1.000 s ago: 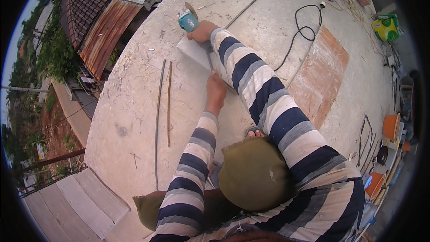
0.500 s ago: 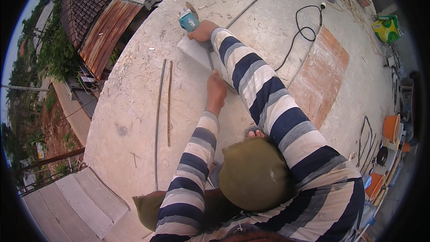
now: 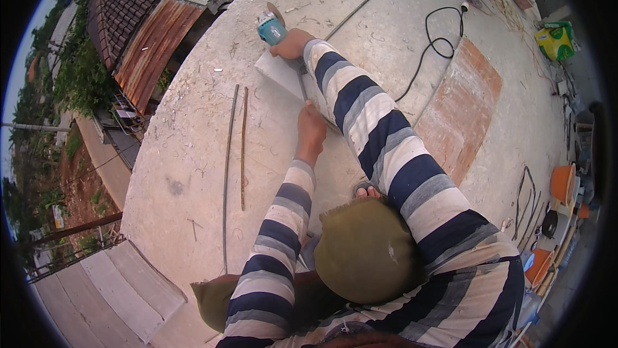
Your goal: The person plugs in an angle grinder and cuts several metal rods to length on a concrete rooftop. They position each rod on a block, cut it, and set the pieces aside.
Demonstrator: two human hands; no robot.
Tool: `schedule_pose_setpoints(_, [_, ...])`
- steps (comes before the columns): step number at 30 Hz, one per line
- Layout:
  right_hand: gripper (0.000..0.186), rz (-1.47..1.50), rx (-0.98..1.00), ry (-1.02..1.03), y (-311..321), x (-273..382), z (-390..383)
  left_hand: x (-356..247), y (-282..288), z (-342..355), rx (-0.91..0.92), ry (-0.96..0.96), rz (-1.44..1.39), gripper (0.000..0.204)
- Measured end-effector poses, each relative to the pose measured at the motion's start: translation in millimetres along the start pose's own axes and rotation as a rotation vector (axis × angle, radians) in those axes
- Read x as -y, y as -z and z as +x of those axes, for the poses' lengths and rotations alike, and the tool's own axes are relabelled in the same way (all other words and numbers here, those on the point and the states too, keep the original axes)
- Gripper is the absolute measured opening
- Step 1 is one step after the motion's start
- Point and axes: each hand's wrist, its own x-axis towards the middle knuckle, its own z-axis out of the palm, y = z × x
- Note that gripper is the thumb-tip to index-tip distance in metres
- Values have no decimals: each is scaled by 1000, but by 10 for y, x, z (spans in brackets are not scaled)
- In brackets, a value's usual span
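**One grinder, one gripped bar, two loose rods**

One teal grinder (image 3: 271,31), one disc (image 3: 275,11) fitted, is gripped by the right hand (image 3: 293,44) over the concrete floor (image 3: 174,232), near the far end of one pale block (image 3: 277,74). One grey bar (image 3: 304,85), seen along the block's edge, is clasped in the closed left hand (image 3: 311,132). To the left, one grey rod (image 3: 227,180) and one rusty rod (image 3: 244,148) are laid nearly parallel. One black cord (image 3: 421,58), looped, and one reddish board (image 3: 465,110) are noted to the right. Containers: one upper orange tub (image 3: 562,184), one lower orange tub (image 3: 539,266), one green-and-yellow bag (image 3: 555,40); contents cannot be made out.
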Motion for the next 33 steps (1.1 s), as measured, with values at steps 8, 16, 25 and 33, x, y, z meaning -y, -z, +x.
schedule_pose_setpoints(8, [79,-6,10,-2,9,-7,-7,-7,-4,-17,13,12,-15,59])
schedule_pose_setpoints(16, [80,-20,10,10,14,-18,-9,17,-7,7,13,16,0,61])
schedule_pose_setpoints(25, [80,-11,2,-7,-2,-2,-5,56,-9,46,-2,-2,18,63])
schedule_pose_setpoints(33, [81,-6,1,-7,-1,-5,-2,66,-1,57,-4,-10,27,63])
